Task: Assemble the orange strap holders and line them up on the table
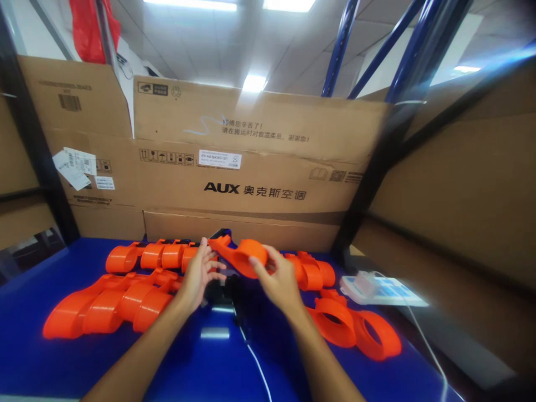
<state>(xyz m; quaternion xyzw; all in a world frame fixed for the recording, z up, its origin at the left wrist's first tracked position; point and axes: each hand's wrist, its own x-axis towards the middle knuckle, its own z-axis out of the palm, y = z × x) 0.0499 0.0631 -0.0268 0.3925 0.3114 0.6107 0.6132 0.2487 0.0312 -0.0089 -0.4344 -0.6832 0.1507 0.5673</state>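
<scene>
An orange plastic part (251, 252) with a round ring and a narrow arm is held in the air above the blue table, its arm pointing left. My right hand (278, 273) grips it by the ring, thumb in front. My left hand (200, 274) is beside the narrow end with fingers spread; whether a fingertip touches the part I cannot tell. Behind that end a dark strip-like piece (221, 233) shows, partly hidden. Under the hands lies a black object (224, 287), too blurred to name, with a white cable (257, 363) running towards me.
Similar orange parts stand in two rows at left (104, 310), with more at right (333, 321). A white power strip (377, 290) with a plug and cable sits at the right edge. A cardboard wall (251, 215) backs the blue table (176, 368), between dark rack posts (364, 184).
</scene>
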